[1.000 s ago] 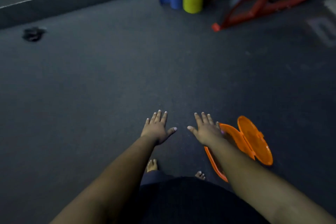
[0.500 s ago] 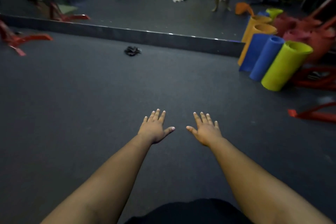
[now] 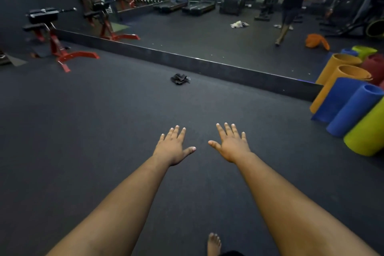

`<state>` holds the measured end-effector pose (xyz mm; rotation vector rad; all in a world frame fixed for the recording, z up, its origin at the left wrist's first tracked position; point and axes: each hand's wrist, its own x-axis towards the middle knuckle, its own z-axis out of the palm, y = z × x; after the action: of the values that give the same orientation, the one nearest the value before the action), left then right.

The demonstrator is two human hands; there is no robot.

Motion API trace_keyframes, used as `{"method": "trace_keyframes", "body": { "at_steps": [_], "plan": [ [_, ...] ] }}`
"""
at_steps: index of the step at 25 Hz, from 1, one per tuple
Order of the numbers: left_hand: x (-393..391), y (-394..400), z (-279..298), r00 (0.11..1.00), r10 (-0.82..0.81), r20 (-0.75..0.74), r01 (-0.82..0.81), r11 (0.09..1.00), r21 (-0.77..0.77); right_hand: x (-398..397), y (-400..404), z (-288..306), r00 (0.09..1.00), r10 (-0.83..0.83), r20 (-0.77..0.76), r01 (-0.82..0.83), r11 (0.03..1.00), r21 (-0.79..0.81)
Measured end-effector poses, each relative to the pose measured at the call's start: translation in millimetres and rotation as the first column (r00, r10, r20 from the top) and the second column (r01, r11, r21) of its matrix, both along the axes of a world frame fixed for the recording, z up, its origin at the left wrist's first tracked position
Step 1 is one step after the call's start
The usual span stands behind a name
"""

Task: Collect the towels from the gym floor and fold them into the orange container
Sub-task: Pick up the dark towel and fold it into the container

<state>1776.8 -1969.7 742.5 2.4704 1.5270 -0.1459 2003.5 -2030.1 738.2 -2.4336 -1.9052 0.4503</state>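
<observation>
Head view: the left hand (image 3: 173, 147) and right hand (image 3: 231, 145) reach forward side by side, apart, fingers spread, holding nothing. A crumpled dark cloth towel (image 3: 180, 79) lies well ahead on the dark rubber floor (image 3: 83, 131), near the mirror's base.

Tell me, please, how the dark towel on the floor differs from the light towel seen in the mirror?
The dark towel is black and lies on the real floor just before the mirror's base; the light towel is whitish and shows only as a reflection, farther right. The dark towel is bunched into a tight clump, while the light towel is spread looser. Both are crumpled, unfolded and untouched by either hand.
</observation>
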Motion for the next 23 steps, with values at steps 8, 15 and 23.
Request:
{"method": "trace_keyframes", "body": {
  "at_steps": [8,15,23],
  "plan": [
    [38,157,19,0.992,0.129,-0.009,-0.129,0.992,-0.004,51,185,15,0.993,0.118,-0.014,-0.118,0.993,-0.016],
    [63,305,14,0.987,0.161,-0.001,-0.161,0.987,-0.012,75,340,10,0.986,0.167,0.005,-0.167,0.985,-0.032],
    [69,520,-10,0.988,0.152,0.011,-0.151,0.986,-0.069,82,544,-9,0.991,0.136,-0.02,-0.137,0.988,-0.07]
  ]
}}
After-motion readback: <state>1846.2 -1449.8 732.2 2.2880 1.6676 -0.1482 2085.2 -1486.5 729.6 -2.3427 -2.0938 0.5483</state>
